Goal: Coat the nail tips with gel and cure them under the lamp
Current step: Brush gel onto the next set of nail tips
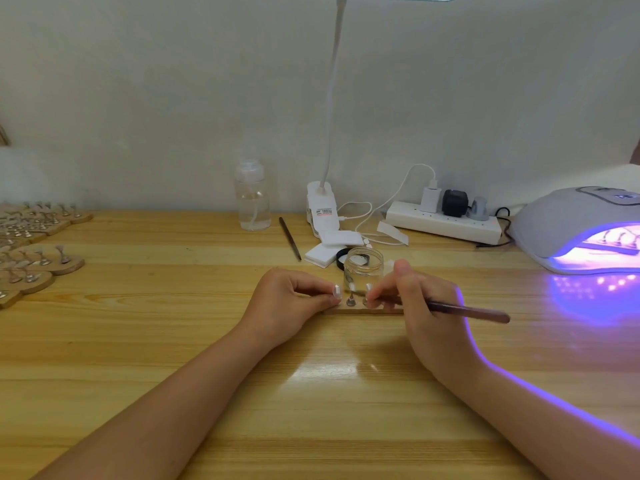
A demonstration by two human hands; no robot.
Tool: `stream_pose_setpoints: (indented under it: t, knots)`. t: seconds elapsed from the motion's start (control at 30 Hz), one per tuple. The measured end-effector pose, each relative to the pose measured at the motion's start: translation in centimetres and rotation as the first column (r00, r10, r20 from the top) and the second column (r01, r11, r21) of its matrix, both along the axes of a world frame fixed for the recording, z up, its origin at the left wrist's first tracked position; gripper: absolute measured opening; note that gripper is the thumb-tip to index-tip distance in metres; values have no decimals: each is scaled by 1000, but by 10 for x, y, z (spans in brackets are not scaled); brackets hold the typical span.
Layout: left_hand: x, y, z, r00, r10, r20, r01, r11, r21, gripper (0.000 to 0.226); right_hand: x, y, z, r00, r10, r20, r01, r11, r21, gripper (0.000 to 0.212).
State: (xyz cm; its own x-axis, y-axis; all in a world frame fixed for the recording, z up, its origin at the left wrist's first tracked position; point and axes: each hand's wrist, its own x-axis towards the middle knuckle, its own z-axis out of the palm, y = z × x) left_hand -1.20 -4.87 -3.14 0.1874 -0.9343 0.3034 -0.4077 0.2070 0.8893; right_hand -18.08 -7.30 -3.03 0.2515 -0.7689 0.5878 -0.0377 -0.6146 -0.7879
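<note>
— Any writing you can read from there?

— Only a small label with red marks on the desk lamp's clip (322, 216); I cannot make out the words. The display on top of the curing lamp (575, 230) is too blurred as well.

— And the nail tips?

— I see clear nail tips (336, 291) standing on little stems on a thin wooden strip (363, 310) at the middle of the table (173, 341). My left hand (287, 303) has its fingers curled, pinching the stem of the leftmost tip. My right hand (422, 299) pinches a dark brush (467, 311), its front end low among the tips and hidden by my fingers.

— What stands around?

— A clear open jar (363, 270) sits right behind the strip and partly blocks my sight of it, with a black lid (343, 258) just behind. The curing lamp glows purple at the right. More tips on wooden strips (41, 265) lie far left. A clear bottle (252, 199), a power strip (445, 223) and a second dark tool (290, 239) stand further back.
</note>
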Motion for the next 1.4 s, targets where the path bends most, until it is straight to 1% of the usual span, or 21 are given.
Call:
stream_pose_setpoints:
  t: [0.07, 0.1, 0.2, 0.23, 0.3, 0.33, 0.43, 0.5, 0.57, 0.6, 0.7, 0.83, 0.93, 1.0, 1.07, 1.1, 1.17, 1.2, 1.3, 1.33, 1.4]
  knots:
    - [0, 0, 0, 1000, -9, 9, 9, 1000, 0, 17, 0, -1, -1, 997, -19, -72, 16, 999, -44, 44]
    - [0, 0, 0, 1000, -17, 17, 17, 1000, 0, 17, 0, -2, -1, 997, -7, -83, 4, 1000, -30, 45]
    - [-1, 1, 0, 999, -30, 32, 30, 1000, 1, 18, 1, 1, -2, 999, 24, -28, -24, 1000, 8, 45]
    - [-1, 1, 0, 999, -25, 36, 25, 1000, 1, 17, 0, 0, -2, 1000, 9, -28, -9, 1000, -19, 44]
    - [-1, 1, 1, 999, -15, 46, 15, 1000, 3, 15, 1, 0, 0, 994, -41, -100, 31, 995, -98, 42]
    - [-1, 1, 1, 999, -14, 48, 14, 1000, 4, 14, 1, 0, 0, 992, -42, -121, 28, 993, -110, 42]
    - [-1, 2, 1, 999, -14, 50, 13, 1000, 11, 12, 0, 0, -2, 996, -6, -86, 0, 998, -67, 50]
    - [-1, 2, 2, 999, -10, 49, 9, 1000, 20, 11, -1, 0, -3, 994, -37, -102, 25, 993, -114, 49]
    - [-2, 2, 2, 999, -5, 43, 4, 1000, 24, 12, 0, -1, -1, 985, -74, -154, 45, 982, -181, 45]
    - [-2, 3, 2, 999, -2, 43, 1, 1000, 24, 14, 1, -1, -2, 985, -68, -158, 41, 984, -172, 46]
    - [-2, 3, 3, 998, 1, 59, -2, 1000, 15, 19, 0, 0, -2, 994, -31, -107, 20, 994, -103, 49]
    - [-2, 3, 4, 998, 0, 69, -2, 1000, 27, 14, 0, -1, -1, 980, -89, -176, 54, 979, -197, 46]
    - [-3, 4, 4, 997, 1, 75, -3, 1000, 23, 15, 0, 0, -2, 991, -42, -130, 28, 994, -103, 52]
    - [-3, 4, 5, 997, 2, 74, -4, 1000, 22, 15, -1, -1, -3, 990, -59, -127, 42, 991, -131, 51]
    - [-3, 4, 5, 997, 1, 73, -2, 1000, 21, 15, 0, -1, -1, 981, -85, -177, 51, 980, -190, 49]
    - [-3, 4, 5, 997, -3, 73, 1, 1000, 17, 17, 1, -2, -1, 979, -82, -187, 48, 983, -180, 49]
    - [-3, 5, 5, 996, -10, 84, 10, 1000, 4, 24, 1, -1, -1, 988, -41, -147, 27, 995, -94, 51]
    - [-3, 5, 5, 995, -10, 96, 10, 1000, -1, 27, 0, -1, -1, 990, -38, -136, 27, 996, -82, 51]
    - [-3, 5, 6, 995, -5, 101, 5, 1000, -4, 29, 1, -1, 0, 980, -86, -178, 52, 981, -187, 45]
    - [-3, 5, 6, 995, -6, 99, 6, 1000, -1, 29, 1, -1, 0, 977, -93, -191, 55, 979, -196, 45]
    - [-3, 5, 6, 994, -11, 106, 11, 1000, 0, 30, 1, -1, -2, 984, -62, -168, 41, 991, -124, 48]
